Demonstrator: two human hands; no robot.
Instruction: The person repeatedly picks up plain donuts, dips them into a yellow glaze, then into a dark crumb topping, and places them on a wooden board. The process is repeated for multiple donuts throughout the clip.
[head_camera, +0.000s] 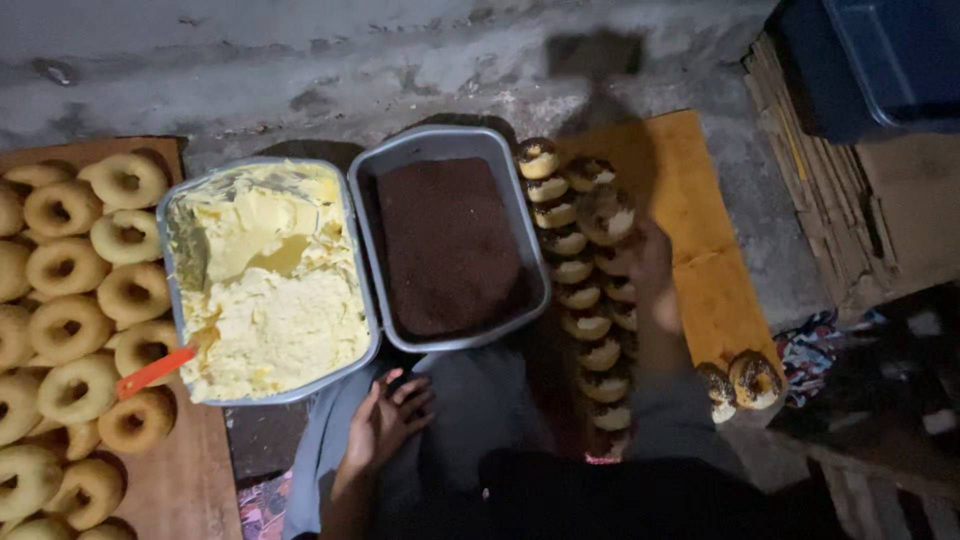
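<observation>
1. Head view: the right hand (648, 262) sets a chocolate-topped doughnut (605, 213) onto the coated rows on an orange board (700, 200), fingers clamped on it.
2. The left hand (385, 420) rests loosely open below the tray of cream (265, 280), beside the tray of chocolate crumbs (450, 245).

1. Plain doughnuts (70, 330), at nine o'clock: golden tan.
2. Cream (265, 290) in the grey metal tray (168, 262): pale yellow.
3. Spatula handle (152, 371), at eight o'clock: orange.
4. Crumbs (447, 245) in the second tray (520, 200), at centre: dark brown.
5. Coated doughnuts (585, 290), at three o'clock: cream speckled brown.
6. Board (700, 230): orange-brown.
</observation>
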